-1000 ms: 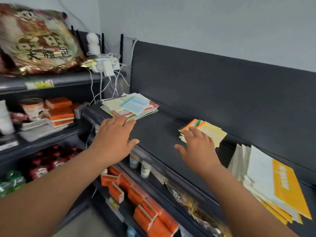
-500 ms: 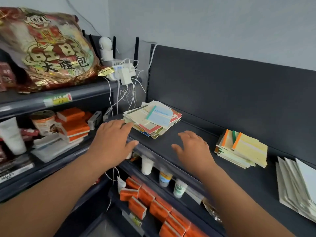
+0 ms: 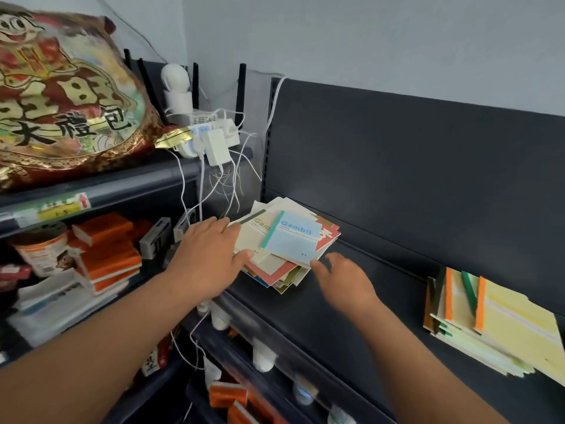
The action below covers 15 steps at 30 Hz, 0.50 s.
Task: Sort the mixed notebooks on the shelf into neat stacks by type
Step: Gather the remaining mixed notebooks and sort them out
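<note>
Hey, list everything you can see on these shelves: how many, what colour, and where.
mixed notebook pile: one, cream, red and blue, left end of dark shelf
blue notebook: one, pale blue, atop that pile
sorted stack: one, yellow with orange and green spines, right end of shelf
snack bag: one, red and gold, upper left shelf
plugs: several, white, behind the pile
orange boxes: several, orange, left middle shelf
left hand: one, fingers straight, touching the pile's left edge
right hand: one, open, near the pile's front corner
</note>
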Available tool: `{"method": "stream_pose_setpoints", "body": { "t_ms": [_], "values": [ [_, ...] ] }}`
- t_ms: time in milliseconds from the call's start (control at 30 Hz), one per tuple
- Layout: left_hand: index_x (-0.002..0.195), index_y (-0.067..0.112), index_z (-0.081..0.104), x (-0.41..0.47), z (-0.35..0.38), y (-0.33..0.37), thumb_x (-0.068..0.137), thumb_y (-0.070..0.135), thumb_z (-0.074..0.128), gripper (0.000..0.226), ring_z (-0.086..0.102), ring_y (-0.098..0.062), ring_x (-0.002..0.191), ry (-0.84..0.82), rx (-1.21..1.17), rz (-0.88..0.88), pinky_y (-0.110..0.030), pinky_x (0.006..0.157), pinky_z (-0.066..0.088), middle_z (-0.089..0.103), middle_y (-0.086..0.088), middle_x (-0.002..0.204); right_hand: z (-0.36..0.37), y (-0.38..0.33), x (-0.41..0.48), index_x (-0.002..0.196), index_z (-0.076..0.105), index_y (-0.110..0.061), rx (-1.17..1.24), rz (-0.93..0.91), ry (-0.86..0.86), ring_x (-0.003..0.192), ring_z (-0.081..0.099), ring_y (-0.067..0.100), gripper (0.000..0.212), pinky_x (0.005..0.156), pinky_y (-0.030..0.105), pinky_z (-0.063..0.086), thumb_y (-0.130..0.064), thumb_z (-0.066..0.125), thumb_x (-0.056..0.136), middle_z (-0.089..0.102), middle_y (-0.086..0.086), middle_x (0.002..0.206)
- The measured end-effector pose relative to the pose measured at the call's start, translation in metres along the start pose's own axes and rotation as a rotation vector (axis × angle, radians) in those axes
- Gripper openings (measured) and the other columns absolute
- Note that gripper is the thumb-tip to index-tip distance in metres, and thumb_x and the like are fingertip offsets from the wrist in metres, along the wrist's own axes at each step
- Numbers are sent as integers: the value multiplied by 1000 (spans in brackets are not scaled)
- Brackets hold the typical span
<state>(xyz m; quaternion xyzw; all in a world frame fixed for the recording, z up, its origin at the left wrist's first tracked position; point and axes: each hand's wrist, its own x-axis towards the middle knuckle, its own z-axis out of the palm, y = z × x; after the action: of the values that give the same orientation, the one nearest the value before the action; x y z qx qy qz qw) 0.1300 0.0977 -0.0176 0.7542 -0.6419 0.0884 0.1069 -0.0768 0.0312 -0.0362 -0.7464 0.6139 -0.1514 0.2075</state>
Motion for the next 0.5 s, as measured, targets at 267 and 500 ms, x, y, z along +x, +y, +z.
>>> {"method": "stream_pose_setpoints", "body": {
  "t_ms": [267, 500],
  "values": [
    [142, 17, 36, 73, 36, -23, 96, 55, 31, 60, 44, -22, 124, -126, -56, 58, -38, 106, 33, 50, -2, 133, 22, -9, 42, 96, 46, -18, 109, 168, 53, 71, 54, 9, 31, 50, 24, 34, -48, 41, 98, 58, -2, 94],
    [139, 18, 38, 108, 47, -32, 96, 54, 33, 56, 54, -23, 113, -252, -118, 168, -37, 93, 44, 56, -2, 125, 37, -22, 67, 92, 53, -12, 262, 384, 61, 67, 55, 14, 41, 57, 27, 41, -51, 40, 96, 60, 2, 84]
  ]
}}
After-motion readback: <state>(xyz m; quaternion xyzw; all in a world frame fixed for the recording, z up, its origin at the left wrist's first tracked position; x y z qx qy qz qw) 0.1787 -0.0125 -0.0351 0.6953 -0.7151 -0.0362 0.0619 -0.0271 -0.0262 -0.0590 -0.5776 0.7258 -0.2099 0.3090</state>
